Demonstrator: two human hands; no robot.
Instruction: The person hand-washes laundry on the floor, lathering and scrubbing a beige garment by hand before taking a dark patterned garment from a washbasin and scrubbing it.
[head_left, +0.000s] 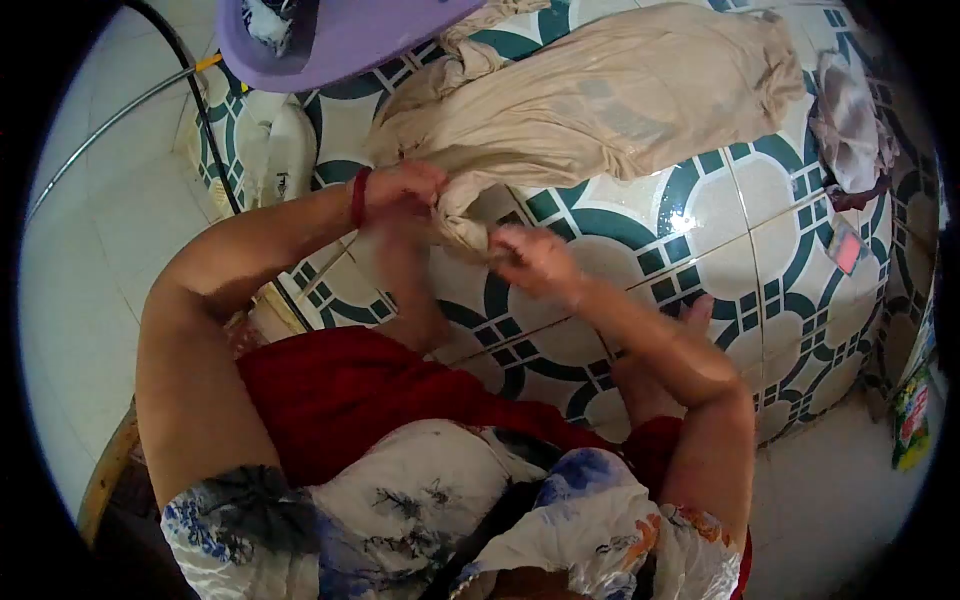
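A long beige garment (640, 90), wet and wrinkled, lies spread over the patterned tile floor (690, 210). One end of it is bunched up between my two hands. My left hand (405, 192), with a red band at the wrist, is closed on the bunched cloth at its left side. Slightly lower and to the right, my right hand (538, 262) pinches the tip of the same bunch, fingers closed. The exact kind of garment cannot be made out.
A purple tub (350, 45) stands at the top left, near a white bottle (290, 150) and a black hose (205, 125). At the right lie a crumpled pale cloth (848, 120), a pink bar (849, 250) and a colourful packet (910, 420). My bare feet rest on the tiles.
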